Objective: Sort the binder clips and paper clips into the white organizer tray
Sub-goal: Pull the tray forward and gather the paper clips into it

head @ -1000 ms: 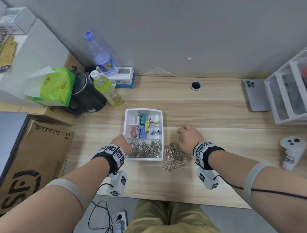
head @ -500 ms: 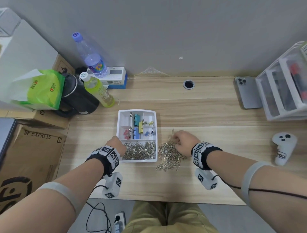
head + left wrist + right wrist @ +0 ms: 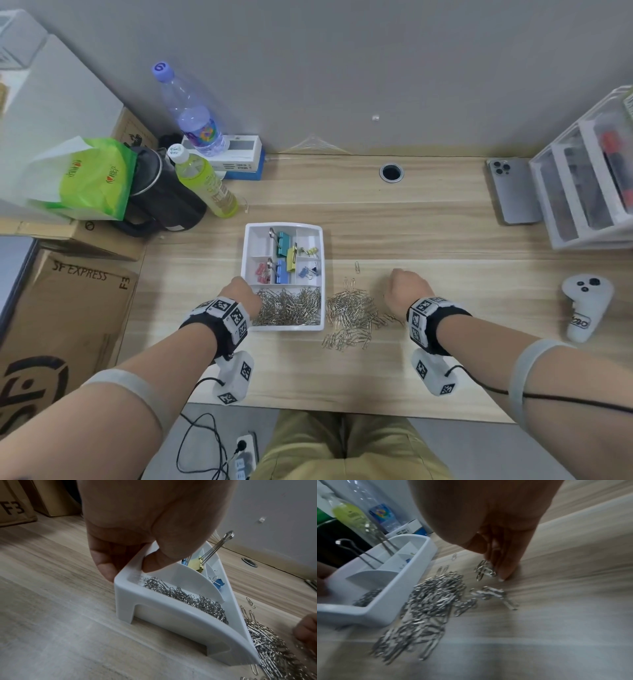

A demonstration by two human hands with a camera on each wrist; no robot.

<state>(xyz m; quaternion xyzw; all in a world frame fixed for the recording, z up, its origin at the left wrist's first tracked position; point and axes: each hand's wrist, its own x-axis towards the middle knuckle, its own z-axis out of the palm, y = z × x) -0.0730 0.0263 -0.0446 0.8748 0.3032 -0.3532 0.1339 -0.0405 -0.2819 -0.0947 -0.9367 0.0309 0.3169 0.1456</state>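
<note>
The white organizer tray point(image 3: 322, 274) sits mid-desk with coloured binder clips point(image 3: 283, 241) in its far compartments and a heap of paper clips point(image 3: 289, 306) in the near one. My left hand point(image 3: 239, 294) pinches the tray's near-left wall, thumb inside point(image 3: 150, 563), fingers outside. A loose pile of paper clips point(image 3: 349, 313) lies on the desk against the tray's right side. Just right of that pile, my right hand point(image 3: 406, 291) holds a small bunch of paper clips point(image 3: 485, 568) in its curled fingers, one fingertip point(image 3: 504, 574) touching the desk.
Two bottles point(image 3: 205, 181), a black bag point(image 3: 164, 202) and a green packet stand at the back left. A phone point(image 3: 513, 192) and clear drawer unit point(image 3: 589, 192) are at the back right, a white controller point(image 3: 585, 305) at the right. Cardboard boxes flank the desk's left edge.
My right hand has drawn to the right, off the loose pile, with a few paper clips in its fingers. The left hand stays on the tray.
</note>
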